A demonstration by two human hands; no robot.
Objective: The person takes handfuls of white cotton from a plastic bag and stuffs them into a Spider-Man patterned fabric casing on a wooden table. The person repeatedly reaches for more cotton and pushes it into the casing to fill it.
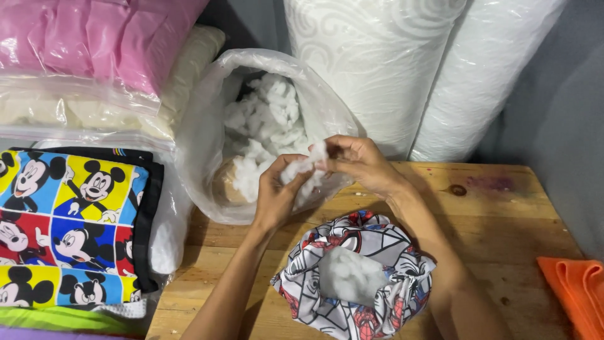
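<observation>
White stuffing pulled apart above a printed cover

A stuffing tuft [303, 167] is gripped by left hand [277, 195] and right hand [358, 160]; the cover [352, 277] lies at 6 o'clock.

A wooden table [503, 214] is shown as the work surface. Two white plastic-wrapped rolls [377, 56] are stood upright behind it. At the left, a pink bagged cushion [94, 38] is stacked on a cream one [182, 75], above a cartoon-mouse print fabric [69, 220]. An orange cloth [576, 289] is seen at the lower right.
</observation>
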